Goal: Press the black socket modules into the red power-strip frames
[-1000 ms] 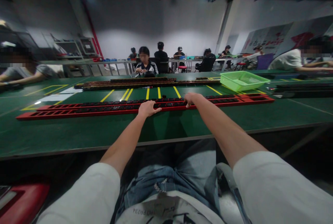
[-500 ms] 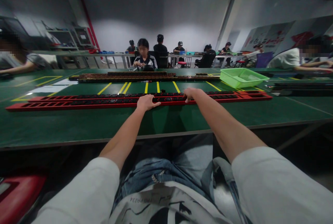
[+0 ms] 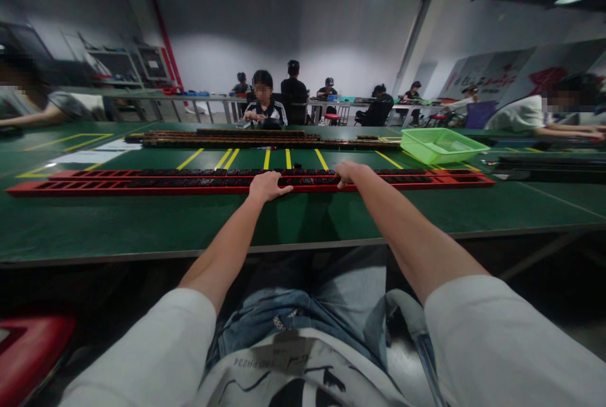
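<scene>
Two long, narrow red trays (image 3: pixel 95 189) lie side by side across the green table in front of me. Rows of small black parts (image 3: pixel 213 181) fill much of their slots. My left hand (image 3: pixel 266 187) rests over the near tray left of the middle, thumb stretched out to the right along its near edge. My right hand (image 3: pixel 348 173) is at the same tray further right, its fingers bent down onto the row and drawn together. What lies between those fingertips is too small to make out. A small black piece (image 3: pixel 297 166) stands up behind the trays, between my hands.
Behind the trays lie stacked long dark strips (image 3: pixel 227 138) and a light green plastic basket (image 3: pixel 438 146). Yellow tape lines and white paper sheets (image 3: pixel 101 153) mark the green table (image 3: pixel 165 224). Dark strips (image 3: pixel 544 164) lie at right. Other people sit across and on both sides.
My head view has tilted slightly, so the trays' left end appears higher. Both hands stay in nearly the same places on the tray.
</scene>
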